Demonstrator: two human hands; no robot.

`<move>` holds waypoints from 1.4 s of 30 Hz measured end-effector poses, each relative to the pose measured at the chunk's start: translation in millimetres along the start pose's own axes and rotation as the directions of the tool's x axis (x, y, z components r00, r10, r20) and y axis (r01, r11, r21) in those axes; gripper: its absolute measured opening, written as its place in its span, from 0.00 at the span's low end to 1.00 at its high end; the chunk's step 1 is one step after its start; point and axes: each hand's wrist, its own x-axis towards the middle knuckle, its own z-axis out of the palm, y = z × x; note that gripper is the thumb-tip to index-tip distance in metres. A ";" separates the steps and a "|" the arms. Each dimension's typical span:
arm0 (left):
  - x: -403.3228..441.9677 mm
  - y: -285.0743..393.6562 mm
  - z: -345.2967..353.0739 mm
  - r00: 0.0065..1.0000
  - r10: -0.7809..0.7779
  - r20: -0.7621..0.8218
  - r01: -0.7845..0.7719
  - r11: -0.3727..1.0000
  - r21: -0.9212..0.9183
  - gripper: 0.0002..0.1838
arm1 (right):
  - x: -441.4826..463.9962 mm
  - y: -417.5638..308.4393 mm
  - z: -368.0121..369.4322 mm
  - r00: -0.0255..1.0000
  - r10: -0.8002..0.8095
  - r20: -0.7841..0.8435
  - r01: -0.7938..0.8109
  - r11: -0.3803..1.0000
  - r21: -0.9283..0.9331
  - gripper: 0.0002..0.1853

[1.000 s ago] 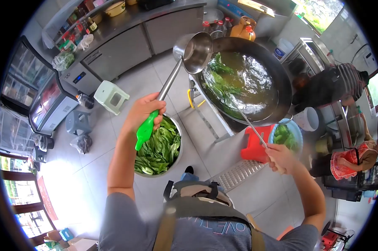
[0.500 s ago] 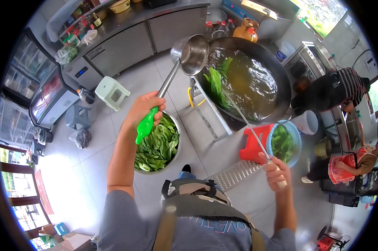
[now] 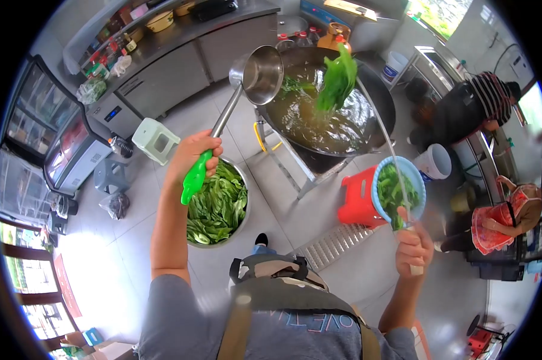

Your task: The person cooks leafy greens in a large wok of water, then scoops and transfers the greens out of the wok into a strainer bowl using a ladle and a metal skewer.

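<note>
My left hand (image 3: 200, 159) is closed round the green grip of a deep steel ladle (image 3: 262, 75), held beside the wok's rim. My right hand (image 3: 413, 247) grips the pale handle end of a long metal-shafted cooking utensil (image 3: 380, 123). Leafy greens (image 3: 338, 81) hang at its far end, above the wok, and hide its head. The large black wok (image 3: 386, 114) holds bubbling liquid, with some greens afloat at its left. Below my left hand stands a metal pot (image 3: 244, 219) full of raw leafy greens (image 3: 217, 207). Near my right hand, a light-blue basket (image 3: 422, 195) holds more greens.
The basket rests on a red stool (image 3: 356, 197) by a floor grate (image 3: 331, 246). A white bucket (image 3: 434, 162) stands beyond. Two other people are at the right, one in a red apron (image 3: 491, 228). White (image 3: 155, 141) and grey stools (image 3: 110, 175) stand left; a gas cylinder (image 3: 334, 37) is behind the wok.
My right hand has moved right, and the utensil's far end has lifted greens up out of the wok. The ladle stays in my left hand; the view has shifted slightly.
</note>
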 end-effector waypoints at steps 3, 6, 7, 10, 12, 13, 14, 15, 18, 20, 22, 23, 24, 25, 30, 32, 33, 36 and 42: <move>-0.5 -10.9 17.9 1.000 0.005 0.008 -0.005 1.000 0.015 0.06 | -40.1 -10.8 12.7 0.995 -0.097 0.037 0.100 0.991 -0.094 0.25; 2.2 -24.9 32.7 1.000 0.000 0.006 0.000 1.000 0.004 0.06 | -82.2 -19.3 22.3 0.982 -0.190 0.021 0.191 0.966 -0.174 0.25; 3.1 -28.9 39.5 1.000 -0.005 0.006 0.005 1.000 -0.005 0.06 | -95.3 -21.2 24.1 0.975 -0.220 0.024 0.220 0.950 -0.220 0.24; -3.9 -34.2 65.9 1.000 0.002 -0.021 -0.002 1.000 0.005 0.06 | -130.3 -23.4 25.4 0.917 -0.392 -0.071 0.330 0.847 -0.416 0.24; -4.5 -37.5 80.1 1.000 -0.009 -0.027 0.009 1.000 0.014 0.07 | -150.3 -32.5 14.1 0.860 -0.481 -0.170 0.317 0.766 -0.559 0.24; -3.2 -39.7 81.7 1.000 -0.022 0.001 0.022 1.000 0.010 0.07 | -156.5 -36.4 5.4 0.826 -0.521 -0.214 0.296 0.725 -0.622 0.24; -2.3 -40.8 84.4 0.999 -0.033 0.027 0.033 0.999 0.007 0.08 | -158.0 -39.0 -3.8 0.769 -0.581 -0.268 0.227 0.639 -0.735 0.23; -2.9 -41.1 88.8 0.999 -0.037 0.013 0.036 0.999 0.034 0.09 | -154.6 -40.5 -13.1 0.703 -0.642 -0.307 0.140 0.547 -0.825 0.22; -5.2 -44.8 99.5 0.999 -0.027 0.026 0.026 0.998 0.062 0.09 | -150.1 -56.6 -84.6 0.514 -0.770 -0.378 -0.157 0.348 -0.924 0.18; -6.5 -45.1 106.4 0.999 -0.025 -0.022 0.026 0.998 0.065 0.10 | -152.0 -83.2 -172.9 0.427 -0.832 -0.353 -0.467 0.131 -0.874 0.17; -1.5 -44.1 108.7 0.999 -0.025 -0.038 0.027 0.998 0.063 0.10 | -152.5 -79.1 -186.8 0.381 -0.877 -0.292 -0.650 -0.029 -0.759 0.18; 3.1 -44.9 102.9 0.999 -0.029 -0.037 0.031 0.998 0.056 0.11 | -150.8 -80.4 -191.5 0.372 -0.893 -0.254 -0.729 -0.111 -0.676 0.19; 4.8 -46.0 98.4 0.998 -0.038 -0.040 0.040 0.998 0.054 0.11 | -156.4 -82.7 -204.5 0.404 -0.909 -0.099 -0.749 -0.267 -0.606 0.19; 4.5 -44.5 97.5 0.999 -0.030 -0.041 0.032 0.998 0.058 0.12 | -163.5 -82.6 -216.6 0.441 -0.896 0.051 -0.760 -0.403 -0.510 0.20; 9.1 -30.6 88.8 0.997 0.008 -0.082 -0.004 0.999 0.051 0.12 | -170.4 -64.1 -216.2 0.465 -0.874 0.142 -0.846 -0.486 -0.220 0.22; 12.8 -25.1 81.6 0.993 0.013 -0.117 -0.006 0.998 0.058 0.12 | -174.4 -65.7 -220.4 0.496 -0.843 0.205 -0.820 -0.533 -0.208 0.22; 14.6 -24.0 76.8 0.991 0.007 -0.136 0.002 0.998 0.062 0.11 | -174.9 -65.3 -221.5 0.497 -0.845 0.198 -0.825 -0.530 -0.196 0.22; 34.3 -24.5 52.7 0.992 0.021 -0.123 -0.002 0.989 0.146 0.10 | -177.9 -56.2 -213.3 0.471 -0.866 0.169 -0.855 -0.495 -0.156 0.22; 74.1 -22.0 22.7 1.000 0.007 -0.007 -0.006 0.983 0.182 0.07 | -163.4 -43.3 -183.0 0.404 -0.875 0.266 -0.875 -0.455 -0.165 0.21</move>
